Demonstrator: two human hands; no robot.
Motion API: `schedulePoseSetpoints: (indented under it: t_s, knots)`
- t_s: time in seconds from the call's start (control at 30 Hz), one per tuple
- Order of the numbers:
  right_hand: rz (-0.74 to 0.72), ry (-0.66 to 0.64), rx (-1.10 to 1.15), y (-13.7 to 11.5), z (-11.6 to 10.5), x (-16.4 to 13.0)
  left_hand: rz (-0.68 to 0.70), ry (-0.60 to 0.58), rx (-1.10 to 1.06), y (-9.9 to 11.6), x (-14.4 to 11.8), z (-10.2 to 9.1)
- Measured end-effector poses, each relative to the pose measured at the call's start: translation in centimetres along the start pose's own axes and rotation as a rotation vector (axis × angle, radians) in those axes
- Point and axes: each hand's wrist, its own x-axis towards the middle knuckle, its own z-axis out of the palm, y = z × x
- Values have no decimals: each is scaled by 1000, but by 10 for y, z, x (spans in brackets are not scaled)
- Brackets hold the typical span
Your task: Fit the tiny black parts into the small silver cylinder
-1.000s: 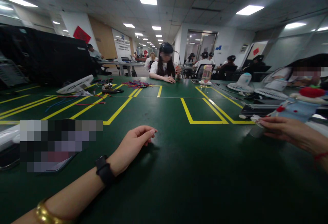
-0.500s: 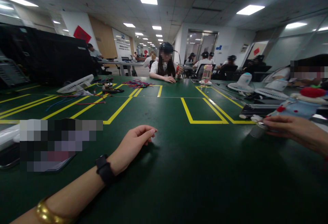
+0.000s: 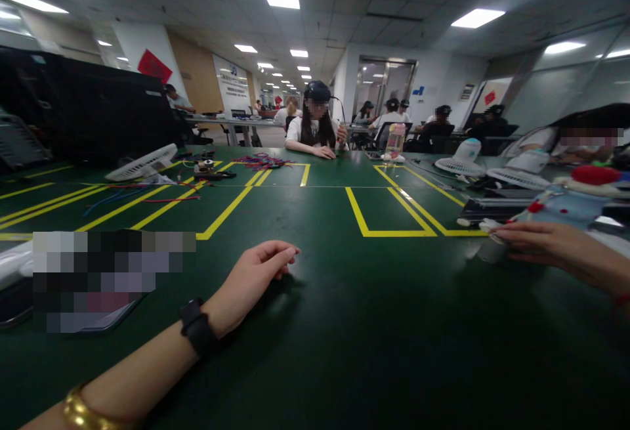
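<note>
My left hand (image 3: 263, 271) lies on the green tabletop (image 3: 344, 325), thumb pressed to curled fingers. Nothing shows between them, and the palm side is hidden. A black watch and a gold bangle are on that arm. Far to the right, my right hand (image 3: 546, 244) pinches a small grey cylinder with a white top (image 3: 492, 246) by its upper edge. The cylinder is slightly blurred, and I cannot tell whether its base touches the table. Just behind that hand is a light-blue plush thing with a red top (image 3: 573, 203).
White fans (image 3: 462, 157) and dark metal profiles (image 3: 502, 210) lie at the right. Loose wires (image 3: 263, 161) and another fan (image 3: 142, 162) are at the far left, beyond a blurred-out phone-like thing (image 3: 118, 308). A co-worker (image 3: 317, 131) sits opposite; a pink bottle (image 3: 395, 142) stands nearby.
The whole view has shifted slightly. My right hand, holding the grey cylinder, has moved a little to the left. My left hand keeps its place and shape.
</note>
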Motion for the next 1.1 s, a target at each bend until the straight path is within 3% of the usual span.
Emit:
schedulePoseSetpoints:
  t_s: [0.17, 0.3, 0.37, 0.43, 0.53, 0.63, 0.77, 0.9, 1.0, 1.1]
  knots:
    - [-9, -84, -57, -4, -3, -10, -3, 1, 11, 2, -1, 1]
    - [-155, -75, -373, -8, -1, -12, 11, 11, 22, 1, -1, 1]
    - [-228, -26, -496, -14, 10, -15, 20, 14, 31, 1, -1, 1]
    - [-292, 0, -505, -25, 34, -25, 26, 12, 43, 2, -1, 2]
    - [-462, -71, -469, -46, 93, -61, 32, 4, 69, 4, -1, 3]
    - [-776, -298, -317, -66, 160, -112, 40, -2, 101, 3, -1, 3]
    - [-901, -541, -226, -69, 221, -160, 64, -20, 146, 5, -3, 5]
    - [-789, -532, -64, -52, 241, -165, 212, -50, 278, 16, -15, 15]
    - [-697, -542, 61, -48, 243, -160, 388, -128, 370, 29, -28, 30]
    - [-684, -578, 63, -53, 241, -161, 426, -198, 403, 38, -35, 42]
